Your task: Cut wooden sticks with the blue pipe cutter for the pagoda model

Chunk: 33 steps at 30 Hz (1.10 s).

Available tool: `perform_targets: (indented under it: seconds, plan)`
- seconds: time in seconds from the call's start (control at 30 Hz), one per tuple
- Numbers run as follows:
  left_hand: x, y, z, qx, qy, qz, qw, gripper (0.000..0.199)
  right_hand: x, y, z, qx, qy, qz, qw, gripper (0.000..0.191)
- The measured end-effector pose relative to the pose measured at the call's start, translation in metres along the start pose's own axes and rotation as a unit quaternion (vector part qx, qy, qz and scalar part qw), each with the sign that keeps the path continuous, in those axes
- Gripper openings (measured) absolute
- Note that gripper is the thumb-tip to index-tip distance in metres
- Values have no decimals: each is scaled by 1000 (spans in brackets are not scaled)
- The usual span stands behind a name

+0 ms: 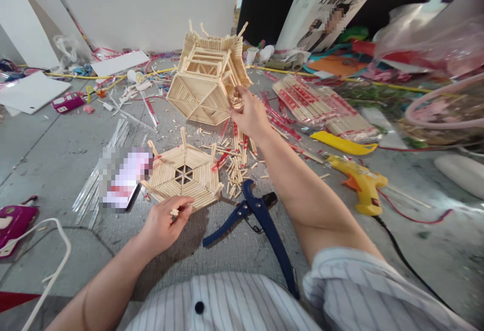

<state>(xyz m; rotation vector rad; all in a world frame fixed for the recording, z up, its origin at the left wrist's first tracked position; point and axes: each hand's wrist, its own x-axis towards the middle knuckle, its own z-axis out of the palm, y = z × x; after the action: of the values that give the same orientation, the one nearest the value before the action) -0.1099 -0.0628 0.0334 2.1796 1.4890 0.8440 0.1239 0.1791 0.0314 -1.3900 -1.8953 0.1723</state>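
My right hand (250, 114) is closed on the right side of a small model house (200, 96) built of wooden sticks. The model is tilted, its hexagonal face with radiating ribs turned toward me. Nearer me, a flat hexagonal stick panel (200, 175) has short posts standing at its corners and a small hole in the middle. My left hand (166, 223) is at the panel's near edge, fingers closed round a short wooden stick (174, 212). I cannot tell whether that stick is fixed to the panel. Cut stick pieces (236, 177) are scattered beside the panel.
Blue-handled cutters (260, 220) lie close in front of me. To the right are a yellow glue gun (365, 182), a yellow tool (344, 143) and bagged sticks (321, 107). A phone (124, 180) and clear glue sticks (88, 185) lie left. A white cord (62, 250) curves at lower left.
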Motion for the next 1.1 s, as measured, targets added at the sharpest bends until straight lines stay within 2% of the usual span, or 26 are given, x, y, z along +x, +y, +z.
perform_targets:
  seconds: [0.17, 0.6, 0.9, 1.1]
  plan:
    - [0, 0, 0, 3, 8, 13, 1000, 16, 2, 5, 3, 5, 0, -18, 1000, 66]
    - [0, 0, 0, 6, 2, 11, 1000, 16, 4, 4, 0, 31, -17, -16, 999, 60]
    - [1, 0, 0, 9, 17, 35, 999, 13, 5, 5, 3, 52, 6, -2, 999, 50]
    - [2, 1, 0, 17, 21, 49, 998, 14, 1, -5, -1, 62, -14, -16, 998, 54]
